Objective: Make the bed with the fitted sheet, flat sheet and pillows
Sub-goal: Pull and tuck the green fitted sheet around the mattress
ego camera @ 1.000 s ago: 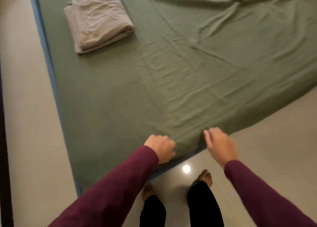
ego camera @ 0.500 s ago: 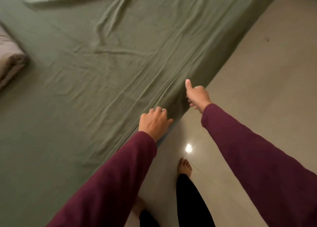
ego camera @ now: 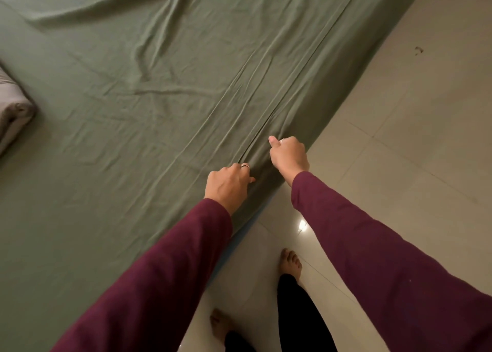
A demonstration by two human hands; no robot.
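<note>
Here the green sheet (ego camera: 138,90) covers nearly the whole bed, its near edge hanging over the side down to the tiled floor (ego camera: 415,144). It lies loose: long folds run from the edge up and away, and a wavy ridge crosses the far part. A folded grey cloth (ego camera: 13,114), probably the next layer, rests on the bed at the far left, well apart from the hands.

Both hands work the hanging edge side by side. The left hand (ego camera: 229,184) has its fingers curled into the cloth at the top of the edge, a closed grip on the sheet. The right hand (ego camera: 288,154), just beside it, also bunches the cloth in its fist, thumb stretched along a fold.

To do this well, I would pull evenly with both hands, outward and down along the folds, then tuck underneath. The hands should then move further apart, as one narrow pull only makes new creases.
</note>
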